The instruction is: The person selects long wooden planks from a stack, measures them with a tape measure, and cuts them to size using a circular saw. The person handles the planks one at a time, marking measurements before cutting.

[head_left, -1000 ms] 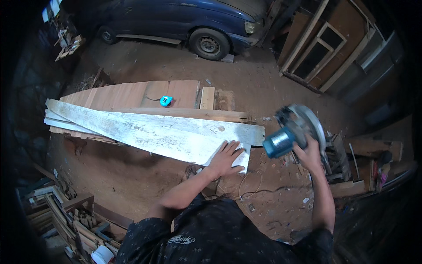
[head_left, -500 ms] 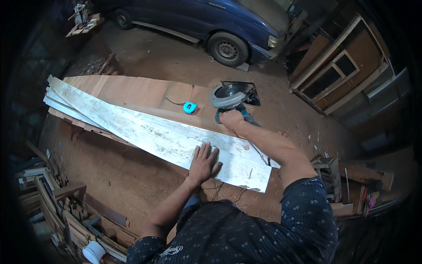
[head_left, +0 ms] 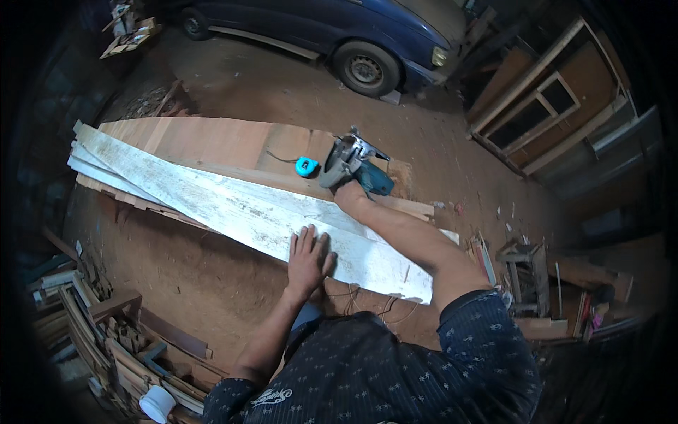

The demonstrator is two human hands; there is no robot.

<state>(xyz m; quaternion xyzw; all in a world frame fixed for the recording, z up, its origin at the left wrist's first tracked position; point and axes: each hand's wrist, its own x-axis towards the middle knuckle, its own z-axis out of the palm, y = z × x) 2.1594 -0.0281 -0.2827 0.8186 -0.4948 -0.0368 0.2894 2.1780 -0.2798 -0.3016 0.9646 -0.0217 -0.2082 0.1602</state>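
The right hand [head_left: 350, 196] is holding a circular saw [head_left: 345, 161] beyond the far edge of a white board [head_left: 367, 266] while the left hand [head_left: 306, 267] is bracing that board

The right hand is clamping around the saw's grip, and the saw is tilting over the plank-topped desk [head_left: 205, 145] just beside a turquoise tape measure [head_left: 306, 167]; whether it is resting there, I cannot tell. The left hand is lying palm down, fingers slightly apart, gripping nothing. The white board is running along the desk, overlapping a second white board [head_left: 314, 208]. As for progress, the saw is not meeting the board, which is looking whole along its visible length; no cut is showing, and how much work is remaining I cannot tell
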